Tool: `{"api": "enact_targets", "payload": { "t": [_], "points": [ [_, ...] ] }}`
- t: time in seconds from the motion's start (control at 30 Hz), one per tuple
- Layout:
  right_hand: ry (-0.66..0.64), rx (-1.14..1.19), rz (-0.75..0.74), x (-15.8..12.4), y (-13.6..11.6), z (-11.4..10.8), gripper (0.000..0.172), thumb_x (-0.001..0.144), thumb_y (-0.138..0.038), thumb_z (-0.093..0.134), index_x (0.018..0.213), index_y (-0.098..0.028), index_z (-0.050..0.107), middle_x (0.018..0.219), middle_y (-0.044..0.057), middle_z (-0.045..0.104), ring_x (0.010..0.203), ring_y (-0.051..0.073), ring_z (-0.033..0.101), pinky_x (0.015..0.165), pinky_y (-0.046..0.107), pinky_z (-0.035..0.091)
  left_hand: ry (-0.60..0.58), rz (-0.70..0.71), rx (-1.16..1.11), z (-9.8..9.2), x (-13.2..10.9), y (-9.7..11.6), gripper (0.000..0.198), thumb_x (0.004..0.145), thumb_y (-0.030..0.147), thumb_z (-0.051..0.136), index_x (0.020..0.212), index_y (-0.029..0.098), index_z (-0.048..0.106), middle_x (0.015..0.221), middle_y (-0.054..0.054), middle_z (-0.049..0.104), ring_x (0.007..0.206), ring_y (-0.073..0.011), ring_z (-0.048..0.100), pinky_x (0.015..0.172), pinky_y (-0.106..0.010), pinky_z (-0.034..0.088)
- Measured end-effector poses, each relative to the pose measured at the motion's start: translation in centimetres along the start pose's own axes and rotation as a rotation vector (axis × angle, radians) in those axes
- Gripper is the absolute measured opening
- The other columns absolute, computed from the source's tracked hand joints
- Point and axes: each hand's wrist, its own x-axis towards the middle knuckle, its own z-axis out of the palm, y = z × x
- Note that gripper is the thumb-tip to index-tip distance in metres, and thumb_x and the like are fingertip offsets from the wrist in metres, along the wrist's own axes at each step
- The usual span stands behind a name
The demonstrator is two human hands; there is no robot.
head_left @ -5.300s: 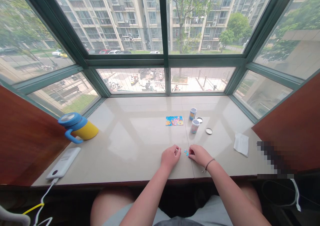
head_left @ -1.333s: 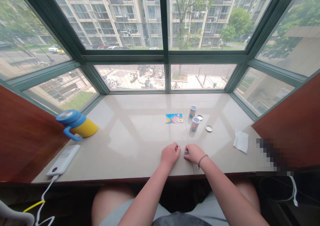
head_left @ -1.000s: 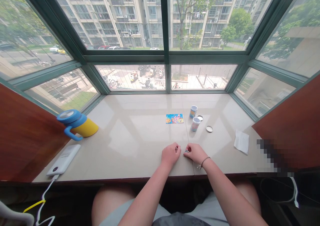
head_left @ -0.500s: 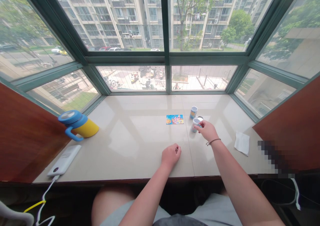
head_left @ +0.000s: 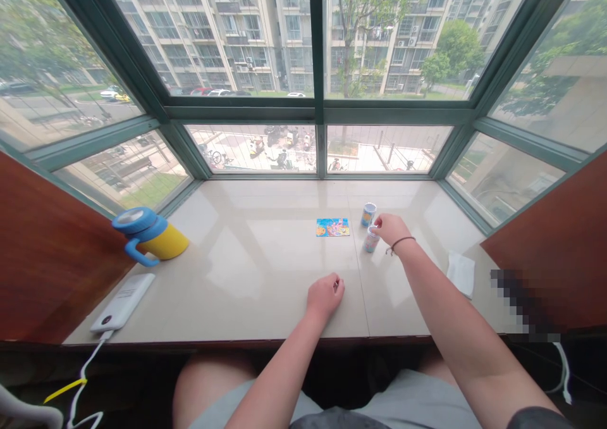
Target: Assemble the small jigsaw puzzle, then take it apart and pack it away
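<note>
1. Right hand (head_left: 391, 230): narrow, fingertips on top of small pink-and-white cylindrical tin (head_left: 372, 242); firm grip or not, cannot tell.
2. Left hand (head_left: 325, 296): loosely curled, resting on beige stone sill (head_left: 237, 290); inside hidden.
3. Tin upright, near blue rectangular picture card (head_left: 332, 227), just before small blue-and-white cylindrical tin (head_left: 368, 214).

The right hand (head_left: 391, 230) has left its place beside the left hand and now reaches forward across the sill; its fingers (head_left: 378, 225) sit at the top of the nearer can (head_left: 372, 240), touching it; the right forearm (head_left: 441, 283) stretches out longer and covers the edge of the white tissue (head_left: 462, 275); a dark sleeve (head_left: 535, 418) has come into view at the bottom right corner; the two round metal lids no longer show (the hand and forearm may cover them, but I cannot tell); the small blue puzzle pieces no longer lie between the hands.
</note>
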Motion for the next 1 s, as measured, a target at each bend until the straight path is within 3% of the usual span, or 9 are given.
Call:
{"api": "enact_targets", "payload": {
  "t": [0.17,0.37,0.53,0.67,0.83,1.0],
  "points": [
    [0.112,0.033,-0.03,-1.1,1.0,0.3,0.013,0.088,-0.032,0.066,0.096,-0.023,0.07,0.099,0.005,0.073,0.089,0.019,0.064,0.075,0.028,0.043,-0.017,-0.01,0.006,-0.4,-0.1,0.2,0.027,0.101,0.041,0.046,0.092,0.025,0.066,0.087,-0.002,0.073,0.078,-0.0174,0.064,0.066,-0.027,0.032],
    [0.267,-0.041,0.087,-3.5,5.2,2.5,0.025,0.099,-0.038,0.049,0.104,-0.023,0.069,0.108,0.009,0.068,0.096,0.023,0.06,0.08,0.032,0.043,-0.01,-0.004,0.011,-0.3,0.0,0.1,0.027,0.101,0.041,0.046,0.093,0.025,0.066,0.087,-0.002,0.073,0.079,-0.0175,0.064,0.066,-0.027,0.032],
    [0.138,-0.235,0.223,-5.5,8.6,5.8,0.037,0.093,-0.05,0.062,0.116,-0.023,0.069,0.118,0.016,0.062,0.114,0.033,0.054,0.087,0.04,0.044,-0.006,-0.001,0.007,0.1,0.1,-0.2,0.027,0.101,0.041,0.046,0.093,0.025,0.067,0.087,-0.003,0.072,0.078,-0.0176,0.063,0.067,-0.027,0.032],
    [0.045,-0.23,0.242,-6.3,9.9,7.4,0.034,0.092,-0.049,0.063,0.112,-0.023,0.07,0.115,0.015,0.063,0.112,0.032,0.056,0.085,0.038,0.045,-0.006,-0.006,0.021,0.2,0.1,0.0,0.027,0.101,0.041,0.046,0.093,0.025,0.066,0.087,-0.003,0.072,0.079,-0.0177,0.064,0.066,-0.027,0.032],
    [0.051,-0.2,0.175,-6.4,10.6,7.6,0.027,0.094,-0.046,0.059,0.092,-0.021,0.07,0.109,0.012,0.063,0.107,0.027,0.058,0.085,0.033,0.044,-0.012,-0.008,0.034,0.2,0.2,0.2,0.025,0.101,0.041,0.047,0.093,0.025,0.065,0.087,-0.002,0.073,0.079,-0.0178,0.064,0.066,-0.027,0.031],
    [0.047,-0.143,0.127,-6.3,9.9,6.8,0.03,0.092,-0.043,0.062,0.111,-0.02,0.063,0.116,0.011,0.062,0.1,0.023,0.061,0.077,0.03,0.043,-0.008,-0.011,0.045,0.4,0.2,0.2,0.026,0.101,0.042,0.046,0.093,0.026,0.065,0.088,-0.002,0.073,0.079,-0.0177,0.063,0.065,-0.028,0.031]
  ]
}}
